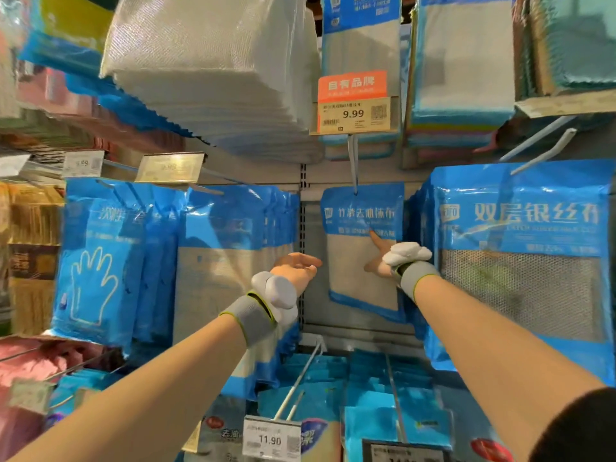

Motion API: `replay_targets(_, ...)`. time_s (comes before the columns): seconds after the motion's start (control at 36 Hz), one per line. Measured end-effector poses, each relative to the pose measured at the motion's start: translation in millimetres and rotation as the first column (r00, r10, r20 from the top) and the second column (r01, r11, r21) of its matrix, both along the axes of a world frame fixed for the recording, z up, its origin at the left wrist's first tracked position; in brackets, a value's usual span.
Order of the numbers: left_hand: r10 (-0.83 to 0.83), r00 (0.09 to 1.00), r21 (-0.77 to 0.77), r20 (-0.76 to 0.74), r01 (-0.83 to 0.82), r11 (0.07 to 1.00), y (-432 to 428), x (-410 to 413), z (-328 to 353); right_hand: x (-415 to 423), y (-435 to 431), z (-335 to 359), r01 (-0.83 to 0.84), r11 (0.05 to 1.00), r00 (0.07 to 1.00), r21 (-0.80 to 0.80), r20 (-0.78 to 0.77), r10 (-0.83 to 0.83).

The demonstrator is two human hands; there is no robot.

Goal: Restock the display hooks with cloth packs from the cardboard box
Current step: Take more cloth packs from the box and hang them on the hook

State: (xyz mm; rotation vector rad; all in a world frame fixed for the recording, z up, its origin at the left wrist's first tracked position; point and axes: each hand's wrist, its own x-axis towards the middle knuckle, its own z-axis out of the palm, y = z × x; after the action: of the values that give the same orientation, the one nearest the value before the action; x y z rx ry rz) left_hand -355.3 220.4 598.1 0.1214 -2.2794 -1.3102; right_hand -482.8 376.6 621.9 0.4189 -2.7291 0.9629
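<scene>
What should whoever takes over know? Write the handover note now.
Left hand: open, holding nothing.
Right hand: open, forefinger touching the blue-and-grey plastic cloth pack.
That pack hangs alone on the centre metal display hook; neighbouring blue packs hang in thick rows.
Cardboard box: out of view.
Done: one pack on that hook. Left: fill it from the box.

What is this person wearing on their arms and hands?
The left hand and right hand are bare. Each wrist wears a grey knit band edged in yellow-green, carrying a rounded white device. A black sleeve covers the right upper arm.
</scene>
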Motion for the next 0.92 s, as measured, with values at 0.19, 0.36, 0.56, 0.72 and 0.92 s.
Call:
replay_targets(0.19,-0.014,1.000,0.117,0.009,0.013,0.993,13.3,0.5,-13.4,23.1,5.8,-20.4,-0.012,0.972,0.994,-0.233,0.104,0.038)
replay_targets(0.36,-0.025,0.999,0.302,0.020,0.018,0.953,42.0,15.1,-33.7,66.2,21.3,-45.8,-0.055,0.842,0.996,-0.537,-0.091,0.008)
replay_targets(0.56,-0.125,0.990,0.412,0.067,0.087,0.907,115.0,61.6,-81.5,143.6,70.2,-99.7,0.042,0.605,0.992,-0.795,-0.038,-0.118)
replay_targets(0.72,-0.247,0.965,0.486,0.091,0.174,0.857,172.0,94.2,-128.0,183.6,129.6,-149.1,0.231,0.510,0.961,-0.829,0.113,-0.253)
replay_targets(0.92,-0.444,0.852,0.595,0.278,0.210,0.776,266.9,125.2,-240.9,233.4,224.2,-255.0,0.504,0.510,0.852,-0.697,0.305,-0.425)
